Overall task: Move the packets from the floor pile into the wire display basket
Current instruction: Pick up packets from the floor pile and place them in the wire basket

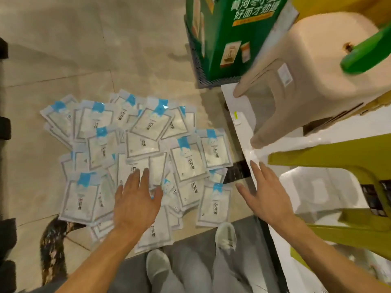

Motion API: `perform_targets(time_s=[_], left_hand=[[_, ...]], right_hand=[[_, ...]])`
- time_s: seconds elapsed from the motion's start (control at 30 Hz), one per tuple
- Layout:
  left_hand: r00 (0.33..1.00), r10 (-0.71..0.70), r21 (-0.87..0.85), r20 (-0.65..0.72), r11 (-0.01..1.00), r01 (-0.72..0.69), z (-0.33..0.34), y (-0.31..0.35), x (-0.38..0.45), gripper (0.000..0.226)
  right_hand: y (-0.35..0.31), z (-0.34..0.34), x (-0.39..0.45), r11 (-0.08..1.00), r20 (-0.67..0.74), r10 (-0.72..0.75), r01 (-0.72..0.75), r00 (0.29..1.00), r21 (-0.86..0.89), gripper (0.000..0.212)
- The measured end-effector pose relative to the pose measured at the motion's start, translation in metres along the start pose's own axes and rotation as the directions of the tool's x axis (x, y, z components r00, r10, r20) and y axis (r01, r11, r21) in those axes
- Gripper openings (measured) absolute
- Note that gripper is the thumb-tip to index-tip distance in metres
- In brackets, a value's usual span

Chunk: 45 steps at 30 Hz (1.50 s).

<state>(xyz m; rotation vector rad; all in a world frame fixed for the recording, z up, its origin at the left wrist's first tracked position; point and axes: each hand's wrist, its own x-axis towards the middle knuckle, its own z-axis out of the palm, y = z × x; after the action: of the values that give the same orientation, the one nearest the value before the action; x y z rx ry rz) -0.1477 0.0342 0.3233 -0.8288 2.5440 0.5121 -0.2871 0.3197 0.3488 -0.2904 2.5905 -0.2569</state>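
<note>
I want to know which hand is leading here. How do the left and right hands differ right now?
The left hand is spread over the packets on the floor; the right hand is off the pile, over the white ledge beside it. The left hand's fingers point up the pile, the right hand's toward the beige stool. Both are open, palm down, holding nothing.

Packets (135, 157) on tiled floor (69, 51)

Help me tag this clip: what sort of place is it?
Probably a shop floor during restocking: identical sealed packets piled on the tiles, a printed green display stand and stacked plastic stools beside them.
</note>
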Motion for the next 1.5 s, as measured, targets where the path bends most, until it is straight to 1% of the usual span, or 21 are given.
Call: perform_targets(time_s=[0.1,0.27,0.37,0.47,0.53,0.6,0.67,0.73,0.77,0.83,0.93,1.0,1.07,1.1,1.13,1.17,1.23,1.3,1.33,1.4,1.5], left_hand=[[1.0,0.013,0.006,-0.008,1.0,-0.013,0.078,0.007,0.069,0.07],[1.0,-0.003,0.029,-0.021,1.0,0.004,0.203,0.007,0.175,0.078],[0.998,0.001,0.054,-0.059,0.999,0.002,0.267,0.001,0.223,0.09],[0.99,-0.025,0.036,-0.14,0.999,0.03,0.315,-0.008,0.265,0.108],[0.97,-0.029,0.021,-0.242,0.999,0.035,0.338,-0.016,0.286,0.118],[0.942,-0.008,0.03,-0.334,0.999,0.019,0.353,-0.023,0.298,0.119],[0.917,0.021,0.039,-0.399,0.999,-0.005,0.36,-0.026,0.301,0.113],[0.905,0.037,0.025,-0.423,0.999,-0.03,0.363,-0.028,0.301,0.107],[0.898,0.042,0.011,-0.439,0.999,-0.041,0.363,-0.028,0.302,0.103],[0.883,0.045,-0.048,-0.467,0.996,-0.076,0.363,-0.03,0.303,0.097],[0.884,0.013,-0.221,-0.467,0.966,-0.131,0.356,-0.032,0.3,0.085],[0.909,-0.02,-0.347,-0.416,0.928,-0.139,0.346,-0.034,0.301,0.076],[0.929,-0.031,-0.46,-0.37,0.875,-0.154,0.334,-0.037,0.3,0.064],[0.929,-0.028,-0.519,-0.369,0.836,-0.181,0.328,-0.038,0.297,0.054],[0.93,-0.046,-0.598,-0.365,0.777,-0.196,0.321,-0.038,0.293,0.042],[0.936,-0.076,-0.684,-0.345,0.703,-0.195,0.312,-0.036,0.287,0.033],[0.952,-0.128,-0.821,-0.277,0.546,-0.165,0.298,-0.033,0.274,0.033],[0.971,-0.158,-0.916,-0.179,0.386,-0.106,0.284,-0.034,0.261,0.033],[0.977,-0.161,-0.939,-0.14,0.334,-0.08,0.276,-0.035,0.254,0.033],[0.982,-0.164,-0.958,-0.093,0.285,-0.043,0.257,-0.039,0.238,0.035],[0.982,-0.186,-0.972,-0.023,0.233,0.021,0.227,-0.044,0.206,0.042]], right_hand=[[0.028,0.065,0.079,0.999,-0.045,-0.043,0.042,0.998,-0.015,0.086],[0.068,0.176,0.196,0.999,-0.046,-0.053,0.054,0.998,0.01,0.088],[0.085,0.234,0.253,0.995,-0.039,-0.083,0.085,0.996,0.055,0.088],[0.102,0.279,0.305,0.987,-0.048,-0.039,0.045,0.998,0.151,0.093],[0.112,0.3,0.337,0.968,-0.067,0.041,-0.023,0.997,0.249,0.1],[0.119,0.315,0.365,0.945,-0.076,0.123,-0.094,0.989,0.313,0.108],[0.12,0.325,0.386,0.952,-0.034,0.196,-0.182,0.98,0.248,0.118],[0.121,0.337,0.399,0.958,-0.015,0.241,-0.236,0.97,0.163,0.123],[0.119,0.341,0.401,0.955,-0.04,0.251,-0.241,0.967,0.175,0.122],[0.118,0.348,0.403,0.932,-0.132,0.265,-0.219,0.955,0.289,0.111],[0.116,0.343,0.402,0.895,-0.122,0.325,-0.263,0.938,0.359,0.093],[0.115,0.333,0.4,0.844,-0.062,0.386,-0.326,0.92,0.425,0.075],[0.118,0.323,0.394,0.701,0.013,0.404,-0.318,0.915,0.639,0.05],[0.119,0.318,0.389,0.621,0.054,0.402,-0.315,0.914,0.717,0.043],[0.119,0.312,0.383,0.581,0.069,0.397,-0.309,0.915,0.753,0.042],[0.12,0.305,0.377,0.564,0.081,0.39,-0.307,0.917,0.767,0.048],[0.12,0.289,0.362,0.535,0.115,0.342,-0.293,0.933,0.792,0.058],[0.119,0.272,0.348,0.519,0.172,0.25,-0.283,0.953,0.807,0.047],[0.117,0.264,0.341,0.514,0.196,0.207,-0.276,0.959,0.812,0.038],[0.11,0.244,0.323,0.511,0.198,0.152,-0.249,0.968,0.823,0.03],[0.095,0.207,0.291,0.5,0.178,0.117,-0.213,0.977,0.84,0.028]])
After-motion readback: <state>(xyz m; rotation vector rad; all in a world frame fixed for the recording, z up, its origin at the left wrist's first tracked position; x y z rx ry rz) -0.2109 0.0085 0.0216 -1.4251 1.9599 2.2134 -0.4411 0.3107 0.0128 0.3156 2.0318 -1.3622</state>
